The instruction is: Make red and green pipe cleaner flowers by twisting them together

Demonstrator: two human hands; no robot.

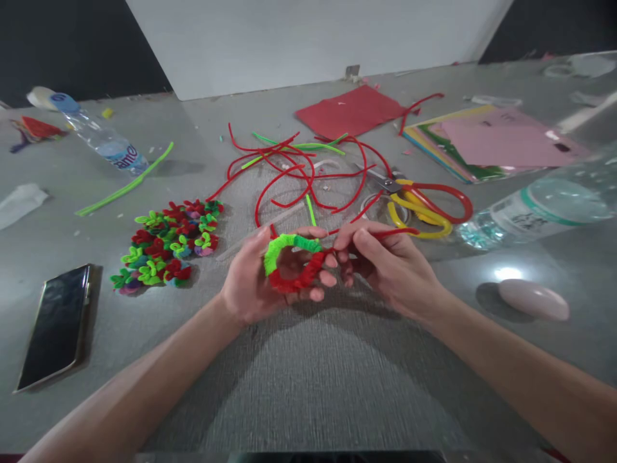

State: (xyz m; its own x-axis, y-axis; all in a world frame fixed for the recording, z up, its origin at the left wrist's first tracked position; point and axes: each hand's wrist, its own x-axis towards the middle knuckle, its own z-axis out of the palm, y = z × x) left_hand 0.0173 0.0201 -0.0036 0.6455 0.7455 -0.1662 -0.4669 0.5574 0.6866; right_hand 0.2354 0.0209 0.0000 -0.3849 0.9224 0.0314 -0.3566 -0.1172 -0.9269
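My left hand (250,276) holds a ring wrapped in pipe cleaner (292,283), bright green along its upper left and red along its lower right. Its fingers curl under and behind the ring. At the ring's right side, my right hand (390,270) pinches a red pipe cleaner (393,233), whose free end sticks out to the right above the knuckles. The other end meets the ring near the left fingertips. Just beyond both hands lies a loose tangle of red pipe cleaners (284,168) with a few green ones among them.
Scissors (419,199) with red and yellow handles lie right of the tangle. Small red and green pipe-cleaner flowers (159,251) cluster at left, near a phone (55,328). Water bottles (103,138) (535,209), a computer mouse (533,299), red paper (349,110) and coloured sheets (501,138) surround them.
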